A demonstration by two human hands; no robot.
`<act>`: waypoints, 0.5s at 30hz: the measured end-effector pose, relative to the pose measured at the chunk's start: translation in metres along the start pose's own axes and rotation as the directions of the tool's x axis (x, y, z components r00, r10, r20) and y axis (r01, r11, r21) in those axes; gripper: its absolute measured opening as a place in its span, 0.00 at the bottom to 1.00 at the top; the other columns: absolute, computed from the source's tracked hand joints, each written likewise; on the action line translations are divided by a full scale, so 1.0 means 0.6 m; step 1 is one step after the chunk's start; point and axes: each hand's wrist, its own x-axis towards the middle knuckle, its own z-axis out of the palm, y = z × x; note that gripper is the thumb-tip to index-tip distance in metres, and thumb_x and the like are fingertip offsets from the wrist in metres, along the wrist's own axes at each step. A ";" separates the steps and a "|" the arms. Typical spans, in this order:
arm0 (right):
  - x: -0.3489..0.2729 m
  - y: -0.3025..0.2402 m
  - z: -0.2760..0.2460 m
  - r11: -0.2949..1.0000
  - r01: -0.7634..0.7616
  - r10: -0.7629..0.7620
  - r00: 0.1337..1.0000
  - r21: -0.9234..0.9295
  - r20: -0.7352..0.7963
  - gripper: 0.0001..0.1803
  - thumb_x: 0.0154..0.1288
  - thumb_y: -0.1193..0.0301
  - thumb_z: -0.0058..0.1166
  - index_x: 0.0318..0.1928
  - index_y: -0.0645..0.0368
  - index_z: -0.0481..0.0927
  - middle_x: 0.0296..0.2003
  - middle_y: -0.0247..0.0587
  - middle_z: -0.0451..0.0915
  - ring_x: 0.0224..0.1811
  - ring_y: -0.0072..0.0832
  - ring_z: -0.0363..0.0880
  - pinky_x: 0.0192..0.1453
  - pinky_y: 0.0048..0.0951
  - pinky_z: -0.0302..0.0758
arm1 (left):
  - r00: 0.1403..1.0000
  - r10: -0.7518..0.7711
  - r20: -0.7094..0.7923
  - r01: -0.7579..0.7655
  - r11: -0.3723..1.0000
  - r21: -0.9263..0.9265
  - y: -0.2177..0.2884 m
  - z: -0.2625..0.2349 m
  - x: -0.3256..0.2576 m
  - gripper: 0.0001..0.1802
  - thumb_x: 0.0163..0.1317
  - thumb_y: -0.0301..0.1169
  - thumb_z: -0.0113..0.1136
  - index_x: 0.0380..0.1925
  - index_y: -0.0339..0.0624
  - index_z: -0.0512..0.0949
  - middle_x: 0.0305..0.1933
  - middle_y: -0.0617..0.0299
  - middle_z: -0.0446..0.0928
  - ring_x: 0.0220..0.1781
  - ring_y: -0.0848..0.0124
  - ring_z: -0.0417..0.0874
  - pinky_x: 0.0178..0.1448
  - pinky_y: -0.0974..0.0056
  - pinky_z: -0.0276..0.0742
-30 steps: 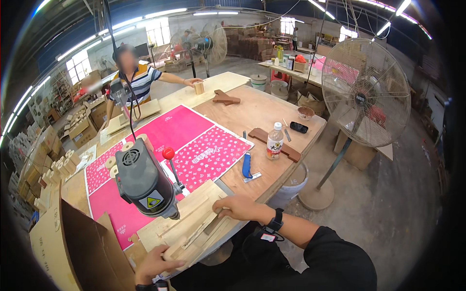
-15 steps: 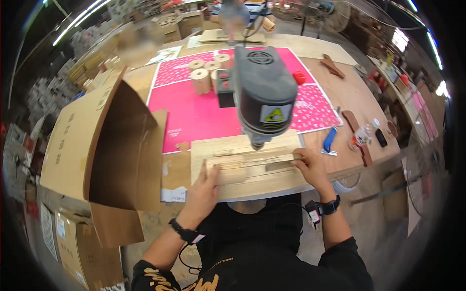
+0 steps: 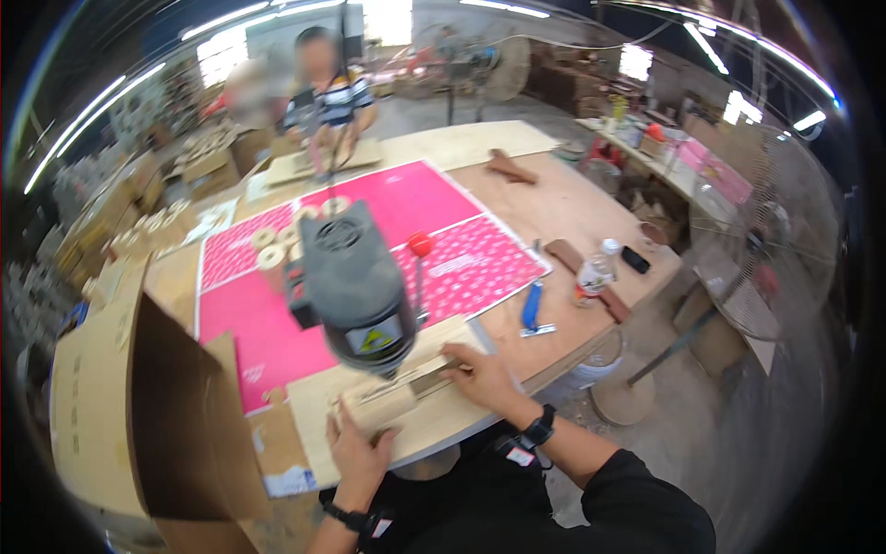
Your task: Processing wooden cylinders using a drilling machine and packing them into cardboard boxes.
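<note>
Resting at the left end of a pale wooden cylinder (image 3: 383,408), the left hand (image 3: 360,452) has its thumb and fingers parted about that end; blur hides whether they grip it. The right hand (image 3: 486,380) has its fingers drawn nearly together, pinching the right end of a dark narrow strip (image 3: 432,381) that lies just beside the cylinder. Both pieces lie on a light wooden board (image 3: 314,420) at the near edge of the table (image 3: 577,208), under the dark grey head of a drill press (image 3: 358,282) with a red knob (image 3: 420,245). Behind it, a pink sheet (image 3: 268,323) bears a group of upright wooden rolls (image 3: 270,256). To the right lie a blue-handled tool (image 3: 532,305), a clear bottle (image 3: 593,274) and a small black object (image 3: 635,259). An open cardboard box (image 3: 97,397) stands at left, and a person in a striped shirt (image 3: 334,103) is across the table.
</note>
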 end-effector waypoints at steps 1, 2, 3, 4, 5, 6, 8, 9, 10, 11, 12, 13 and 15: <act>-0.001 -0.003 -0.005 1.000 -0.021 0.020 0.999 -0.017 -0.038 0.19 0.60 0.69 0.65 0.52 0.52 0.80 0.41 0.48 0.85 0.40 0.39 0.87 0.44 0.35 0.83 | 0.995 0.087 -0.043 -0.087 0.996 -0.014 0.002 -0.002 0.003 0.58 0.47 0.37 0.75 0.70 0.24 0.49 0.55 0.38 0.77 0.60 0.42 0.76 0.74 0.43 0.55; 0.000 -0.006 -0.010 0.999 0.003 -0.002 1.000 0.042 -0.011 0.18 0.61 0.69 0.64 0.52 0.52 0.79 0.40 0.48 0.85 0.40 0.40 0.87 0.45 0.35 0.83 | 1.000 0.016 -0.014 -0.016 1.000 -0.024 0.003 -0.007 0.005 0.58 0.46 0.37 0.75 0.71 0.25 0.49 0.55 0.37 0.76 0.59 0.43 0.76 0.73 0.44 0.55; 0.001 -0.008 -0.014 0.995 -0.019 0.014 0.999 0.098 0.050 0.17 0.62 0.69 0.63 0.52 0.51 0.79 0.40 0.49 0.85 0.41 0.40 0.86 0.45 0.36 0.82 | 0.997 -0.071 0.035 0.072 0.997 -0.036 0.003 -0.011 0.009 0.59 0.45 0.36 0.76 0.71 0.27 0.49 0.56 0.36 0.75 0.59 0.43 0.76 0.73 0.44 0.56; 0.005 -0.010 -0.017 0.994 -0.034 0.027 0.997 0.100 0.067 0.16 0.62 0.69 0.62 0.51 0.52 0.79 0.39 0.48 0.84 0.41 0.39 0.86 0.45 0.35 0.81 | 0.998 -0.046 0.046 0.049 0.997 -0.056 0.002 -0.015 0.016 0.60 0.42 0.32 0.78 0.71 0.28 0.50 0.58 0.38 0.73 0.57 0.47 0.76 0.69 0.48 0.64; 0.008 -0.010 -0.020 0.994 0.019 -0.024 0.999 0.112 0.044 0.16 0.62 0.69 0.62 0.51 0.52 0.79 0.39 0.48 0.84 0.41 0.39 0.86 0.45 0.35 0.81 | 0.998 -0.044 0.046 0.047 0.998 -0.047 -0.003 -0.018 0.026 0.60 0.42 0.32 0.78 0.71 0.28 0.50 0.58 0.38 0.73 0.57 0.47 0.76 0.69 0.48 0.64; 0.011 -0.009 -0.022 0.994 0.041 -0.050 0.995 0.103 0.086 0.16 0.62 0.69 0.63 0.50 0.52 0.80 0.39 0.48 0.85 0.41 0.39 0.86 0.46 0.35 0.80 | 0.987 -0.093 0.129 0.129 0.943 -0.307 -0.011 -0.022 0.035 0.58 0.42 0.30 0.78 0.70 0.30 0.51 0.58 0.40 0.72 0.56 0.50 0.76 0.66 0.50 0.68; 0.019 -0.003 -0.029 0.992 0.065 -0.080 0.987 0.106 0.137 0.16 0.62 0.69 0.63 0.50 0.53 0.80 0.39 0.47 0.85 0.41 0.39 0.86 0.46 0.36 0.80 | 0.968 -0.126 0.215 0.224 0.819 -0.528 -0.035 -0.038 0.047 0.57 0.41 0.28 0.78 0.70 0.32 0.53 0.59 0.42 0.71 0.56 0.53 0.76 0.63 0.53 0.73; 0.021 0.001 -0.034 0.998 0.049 -0.054 0.987 0.039 0.150 0.16 0.61 0.69 0.64 0.50 0.53 0.80 0.39 0.47 0.85 0.42 0.38 0.86 0.46 0.36 0.80 | 0.967 -0.102 0.233 0.196 0.883 -0.426 -0.050 -0.048 0.048 0.54 0.42 0.27 0.77 0.68 0.34 0.54 0.56 0.45 0.71 0.55 0.55 0.76 0.62 0.55 0.75; 0.023 0.007 -0.040 0.999 0.012 -0.006 0.981 -0.030 0.196 0.17 0.60 0.69 0.65 0.49 0.53 0.80 0.39 0.46 0.85 0.42 0.38 0.86 0.47 0.36 0.79 | 0.951 -0.109 0.290 0.199 0.933 -0.302 -0.065 -0.059 0.046 0.51 0.42 0.25 0.76 0.66 0.36 0.56 0.54 0.48 0.72 0.55 0.57 0.76 0.60 0.56 0.77; 0.023 0.013 -0.046 0.999 0.023 -0.014 0.985 -0.049 0.172 0.17 0.59 0.70 0.65 0.49 0.55 0.80 0.40 0.46 0.85 0.42 0.37 0.85 0.47 0.36 0.79 | 0.961 -0.128 0.246 0.201 0.933 -0.298 -0.080 -0.073 0.040 0.51 0.42 0.25 0.76 0.66 0.36 0.56 0.54 0.48 0.72 0.55 0.57 0.76 0.60 0.56 0.77; 0.024 0.018 -0.053 0.998 0.016 -0.002 0.981 -0.069 0.192 0.17 0.58 0.71 0.66 0.49 0.57 0.80 0.41 0.47 0.85 0.43 0.36 0.85 0.47 0.36 0.79 | 0.974 -0.119 0.192 0.194 0.879 -0.435 -0.096 -0.091 0.031 0.49 0.42 0.25 0.75 0.65 0.38 0.58 0.54 0.49 0.70 0.56 0.58 0.76 0.60 0.56 0.77; 0.022 0.023 -0.061 0.992 0.101 -0.091 0.989 -0.081 0.118 0.17 0.57 0.72 0.66 0.48 0.57 0.80 0.41 0.46 0.83 0.42 0.33 0.84 0.44 0.34 0.80 | 0.970 -0.173 0.173 0.238 0.829 -0.506 -0.108 -0.111 0.015 0.46 0.42 0.24 0.74 0.63 0.40 0.60 0.55 0.50 0.68 0.57 0.58 0.75 0.60 0.56 0.76; 0.020 0.026 -0.069 0.991 0.033 -0.021 0.995 -0.129 0.095 0.18 0.57 0.74 0.66 0.49 0.58 0.79 0.45 0.42 0.80 0.44 0.30 0.81 0.44 0.31 0.81 | 0.992 -0.074 -0.099 0.026 0.909 -0.416 -0.129 -0.151 -0.006 0.44 0.41 0.22 0.72 0.61 0.41 0.63 0.58 0.48 0.64 0.58 0.55 0.72 0.58 0.58 0.77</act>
